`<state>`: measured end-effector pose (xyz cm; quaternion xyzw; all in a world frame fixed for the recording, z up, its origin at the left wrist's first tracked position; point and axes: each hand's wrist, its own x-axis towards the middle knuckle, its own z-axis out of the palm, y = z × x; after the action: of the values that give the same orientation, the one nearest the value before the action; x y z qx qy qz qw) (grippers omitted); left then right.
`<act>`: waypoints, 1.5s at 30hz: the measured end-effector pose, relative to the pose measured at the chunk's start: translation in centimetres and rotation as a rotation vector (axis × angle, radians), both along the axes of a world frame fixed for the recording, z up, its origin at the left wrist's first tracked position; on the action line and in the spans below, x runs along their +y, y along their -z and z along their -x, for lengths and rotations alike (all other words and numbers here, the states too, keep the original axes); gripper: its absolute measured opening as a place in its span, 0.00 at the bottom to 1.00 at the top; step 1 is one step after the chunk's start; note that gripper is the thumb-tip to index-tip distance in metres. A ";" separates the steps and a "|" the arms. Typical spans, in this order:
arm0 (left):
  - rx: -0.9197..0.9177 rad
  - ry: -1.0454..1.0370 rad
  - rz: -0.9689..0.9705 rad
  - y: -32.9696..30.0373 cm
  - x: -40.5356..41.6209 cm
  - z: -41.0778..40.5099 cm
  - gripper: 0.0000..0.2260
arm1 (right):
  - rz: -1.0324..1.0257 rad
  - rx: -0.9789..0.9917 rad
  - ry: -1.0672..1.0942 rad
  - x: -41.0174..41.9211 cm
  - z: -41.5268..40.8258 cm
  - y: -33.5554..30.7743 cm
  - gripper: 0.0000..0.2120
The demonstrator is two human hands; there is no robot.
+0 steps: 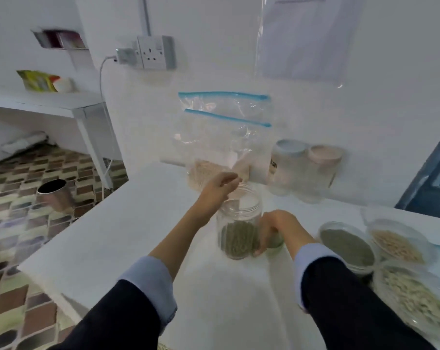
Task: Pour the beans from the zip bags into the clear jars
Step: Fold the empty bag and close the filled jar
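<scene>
Both hands at the open jar on the white worktop (143, 238)

Right hand (274, 228) grips the clear jar (239, 223), green beans (239, 239) low inside; left hand (220, 185) hovers at its rim, fingers loosely curled, grip unclear; zip bags (224, 127) stand behind

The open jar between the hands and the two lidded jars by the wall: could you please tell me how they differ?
The open jar has no lid, while the two lidded jars are capped, one bluish, one pinkish. The open jar holds green beans in its lower part; the lidded jars look empty, though blur hampers certainty. The right hand grips the open jar; nothing touches the lidded jars. All are clear plastic, upright on the white table.
</scene>
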<state>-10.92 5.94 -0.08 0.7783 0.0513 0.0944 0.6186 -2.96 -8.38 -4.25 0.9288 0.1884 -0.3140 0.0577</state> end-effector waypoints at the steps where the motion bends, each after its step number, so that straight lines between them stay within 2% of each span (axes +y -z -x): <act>1: 0.017 0.036 0.085 0.6 -0.1 -0.3 0.11 | -0.040 -0.018 0.057 -0.1 -0.1 1.5 0.54; 3: -0.006 0.052 0.209 1.3 -0.1 -0.7 0.09 | -0.140 -0.097 0.128 -0.6 -0.6 3.1 0.52; 5: -0.052 0.041 0.246 1.8 -0.3 -0.9 0.10 | -0.328 -0.223 0.198 -1.2 -1.4 2.6 0.43; 6: -0.069 0.028 0.254 2.0 -0.4 -1.0 0.10 | -0.540 -0.316 0.337 -1.5 -1.7 1.6 0.40; 7: -0.085 0.017 0.261 2.1 -0.5 -1.1 0.11 | -0.835 -0.417 0.545 -1.7 -2.1 0.6 0.39; 8: -0.099 0.006 0.274 2.2 -0.6 -1.2 0.12 | -1.180 -0.432 0.737 -1.8 -1.9 -0.7 0.38; 9: -0.107 -0.005 0.290 2.3 -0.6 -1.2 0.13 | -1.544 -0.317 0.848 -1.7 -1.2 -2.0 0.38; 10: -0.108 -0.016 0.305 2.3 -0.7 -1.3 0.15 | -1.854 -0.106 0.861 -1.5 -0.2 -2.8 0.39; 11: -0.107 -0.026 0.324 2.3 -0.8 -1.3 0.18 | -2.045 0.109 0.807 -1.1 0.5 -2.6 0.41; 13: -0.120 -0.030 0.382 2.3 -0.9 -1.2 0.25 | -2.152 0.364 0.636 -0.5 2.4 -1.9 0.42; 16: -0.161 0.022 0.452 2.3 -0.9 -0.7 0.28 | -2.027 0.389 0.353 -0.5 3.8 -1.0 0.36; 18: -0.186 0.091 0.463 2.7 -0.7 -0.7 0.25 | -1.934 0.372 0.253 -0.6 3.8 -1.3 0.31; 19: -0.183 0.109 0.466 2.9 -0.5 -0.7 0.23 | -1.889 0.357 0.235 -0.6 3.7 -1.4 0.30; 23: -0.096 0.089 0.494 3.4 0.6 -1.0 0.25 | -1.771 0.334 0.187 -0.4 2.7 -2.0 0.28; 30: -0.037 0.171 0.443 3.7 1.5 -0.7 0.22 | -1.536 0.491 0.131 -0.6 0.8 -3.7 0.26; 31: -0.040 0.210 0.403 3.9 1.8 -0.5 0.25 | -1.521 0.509 0.127 -0.8 0.6 -3.7 0.27; 33: -0.036 0.314 0.299 4.4 2.5 -0.3 0.39 | -1.481 0.491 0.119 -1.3 0.5 -3.9 0.28; 35: -0.015 0.392 0.185 4.4 2.8 0.1 0.48 | -1.420 0.390 0.122 -1.8 0.8 -4.3 0.29; 39: -0.048 0.401 0.087 3.9 2.1 0.3 0.45 | -1.150 0.007 0.077 -1.5 2.8 -6.2 0.34; 41: -0.079 0.397 0.092 3.9 1.8 0.4 0.42 | -0.898 -0.309 0.038 -0.3 4.6 -7.3 0.35; 43: -0.089 0.396 0.098 4.0 1.7 0.5 0.42 | -0.535 -0.588 -0.024 1.0 6.3 -8.2 0.39; 45: -0.075 0.428 0.076 4.0 1.9 0.4 0.44 | -0.350 -0.596 -0.091 1.1 6.4 -9.2 0.44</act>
<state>-11.36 7.87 -4.04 0.7435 -0.1347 -0.0122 0.6549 -9.35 -7.25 4.99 0.9661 0.2554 0.0109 -0.0361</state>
